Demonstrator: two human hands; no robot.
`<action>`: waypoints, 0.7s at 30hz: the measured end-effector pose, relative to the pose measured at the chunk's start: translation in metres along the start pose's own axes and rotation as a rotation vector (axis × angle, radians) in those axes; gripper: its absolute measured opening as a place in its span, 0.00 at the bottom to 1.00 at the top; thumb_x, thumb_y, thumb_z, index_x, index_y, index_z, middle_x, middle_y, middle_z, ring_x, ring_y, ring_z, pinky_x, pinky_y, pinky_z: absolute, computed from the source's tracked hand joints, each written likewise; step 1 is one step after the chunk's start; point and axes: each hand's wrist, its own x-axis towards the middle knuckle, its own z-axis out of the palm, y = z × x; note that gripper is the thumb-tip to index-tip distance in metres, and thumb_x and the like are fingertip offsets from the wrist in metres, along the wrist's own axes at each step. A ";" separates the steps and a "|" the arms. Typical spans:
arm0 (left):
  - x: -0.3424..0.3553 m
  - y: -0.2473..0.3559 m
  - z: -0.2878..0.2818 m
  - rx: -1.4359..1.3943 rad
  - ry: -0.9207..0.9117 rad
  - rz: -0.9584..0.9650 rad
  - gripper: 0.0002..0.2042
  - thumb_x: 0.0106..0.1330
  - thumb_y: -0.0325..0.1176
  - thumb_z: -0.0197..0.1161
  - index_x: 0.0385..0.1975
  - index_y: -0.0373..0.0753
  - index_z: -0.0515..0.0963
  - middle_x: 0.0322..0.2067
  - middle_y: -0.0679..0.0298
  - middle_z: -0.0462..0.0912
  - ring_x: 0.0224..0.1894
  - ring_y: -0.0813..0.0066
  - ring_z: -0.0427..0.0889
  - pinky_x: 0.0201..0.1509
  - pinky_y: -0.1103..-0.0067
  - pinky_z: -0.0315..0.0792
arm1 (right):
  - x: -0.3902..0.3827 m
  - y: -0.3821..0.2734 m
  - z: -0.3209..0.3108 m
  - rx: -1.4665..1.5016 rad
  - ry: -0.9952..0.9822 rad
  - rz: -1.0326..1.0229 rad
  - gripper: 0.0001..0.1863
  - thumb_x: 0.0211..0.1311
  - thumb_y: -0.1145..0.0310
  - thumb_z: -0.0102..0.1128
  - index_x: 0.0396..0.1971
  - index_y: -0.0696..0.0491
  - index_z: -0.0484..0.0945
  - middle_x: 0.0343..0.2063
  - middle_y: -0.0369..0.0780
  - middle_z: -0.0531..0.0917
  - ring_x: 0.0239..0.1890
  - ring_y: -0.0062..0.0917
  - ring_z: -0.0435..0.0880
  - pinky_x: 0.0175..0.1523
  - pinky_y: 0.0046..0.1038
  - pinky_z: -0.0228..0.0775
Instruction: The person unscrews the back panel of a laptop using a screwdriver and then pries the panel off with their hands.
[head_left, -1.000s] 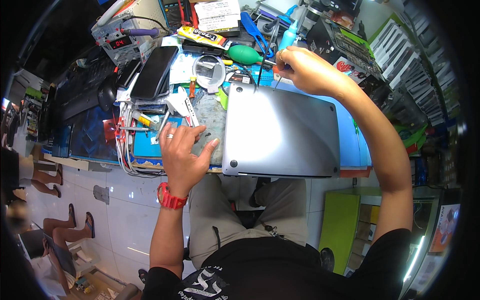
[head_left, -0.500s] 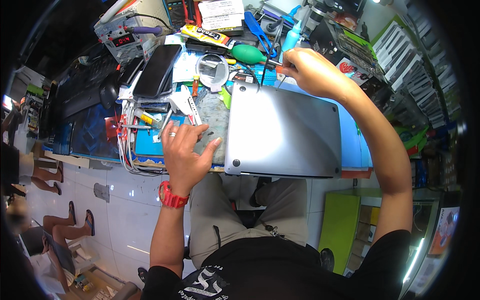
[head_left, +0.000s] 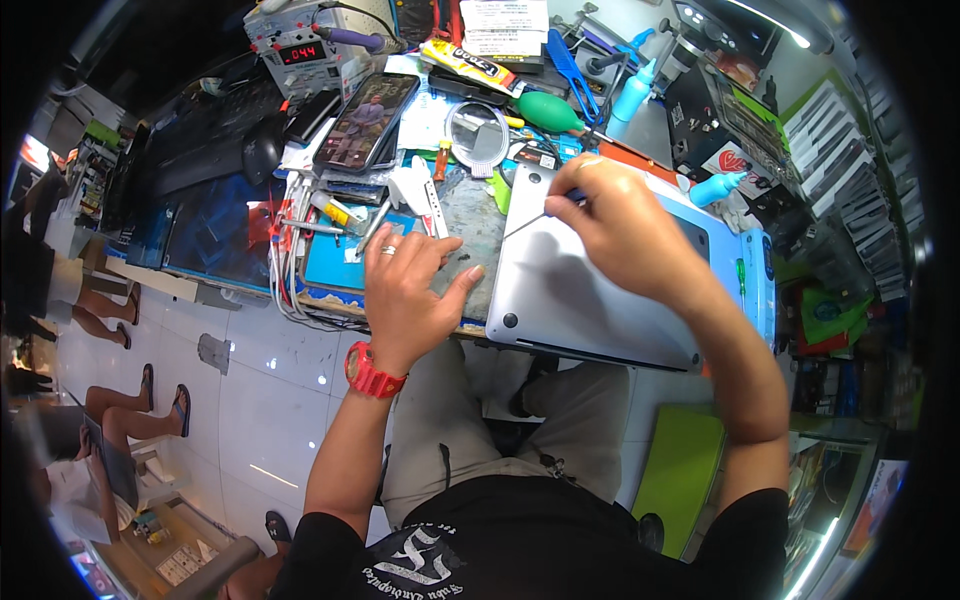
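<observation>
A silver laptop (head_left: 570,300) lies underside up at the bench's front edge, small round feet at its corners. Over its upper part is my right hand (head_left: 625,215), closed on a thin screwdriver (head_left: 527,224). The screwdriver's shaft slants down to the laptop's left edge; I cannot tell whether the tip touches. Most of its handle is hidden in my fingers. Left of the laptop, my left hand (head_left: 408,290) is open with fingers spread, over the front of the worn grey mat (head_left: 470,215). A few tiny dark pieces (head_left: 463,256) lie beside its fingertips.
Behind my left hand are a white tool (head_left: 410,190), an orange-handled screwdriver (head_left: 442,160), a round clear case (head_left: 477,135) and a lit phone (head_left: 370,120). A green air blower (head_left: 548,111) and light-blue bottles (head_left: 632,92) stand farther back. White cables (head_left: 285,250) hang at left.
My right hand has come from beyond the laptop's back edge to over its underside, screwdriver pointing down-left. The phone's screen has lit up. My left hand stays spread by the mat; the view has shifted.
</observation>
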 end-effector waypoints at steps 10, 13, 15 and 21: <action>-0.001 -0.004 0.002 0.079 0.022 0.030 0.05 0.65 0.35 0.72 0.37 0.44 0.88 0.32 0.69 0.85 0.39 0.68 0.83 0.72 0.58 0.62 | 0.009 -0.014 0.043 0.020 -0.079 0.054 0.10 0.71 0.68 0.62 0.38 0.60 0.82 0.40 0.50 0.85 0.45 0.48 0.84 0.51 0.44 0.74; -0.001 -0.005 0.005 0.065 0.026 0.019 0.06 0.64 0.37 0.73 0.36 0.44 0.88 0.32 0.66 0.83 0.41 0.61 0.82 0.69 0.56 0.64 | 0.009 -0.014 0.043 0.024 -0.083 0.077 0.09 0.71 0.68 0.62 0.38 0.60 0.82 0.39 0.50 0.85 0.45 0.48 0.84 0.51 0.44 0.74; 0.000 -0.003 0.005 0.068 0.027 0.017 0.05 0.65 0.37 0.72 0.35 0.45 0.88 0.31 0.66 0.83 0.41 0.61 0.82 0.69 0.56 0.64 | 0.008 -0.013 0.042 0.026 -0.072 0.077 0.09 0.71 0.68 0.62 0.38 0.60 0.82 0.39 0.50 0.85 0.45 0.48 0.84 0.51 0.43 0.74; 0.000 -0.002 0.005 0.069 0.019 0.003 0.04 0.65 0.35 0.72 0.35 0.44 0.88 0.31 0.68 0.84 0.39 0.68 0.83 0.72 0.58 0.61 | 0.005 -0.006 0.011 0.015 0.097 -0.021 0.06 0.68 0.72 0.65 0.36 0.61 0.81 0.37 0.49 0.84 0.43 0.45 0.84 0.50 0.40 0.75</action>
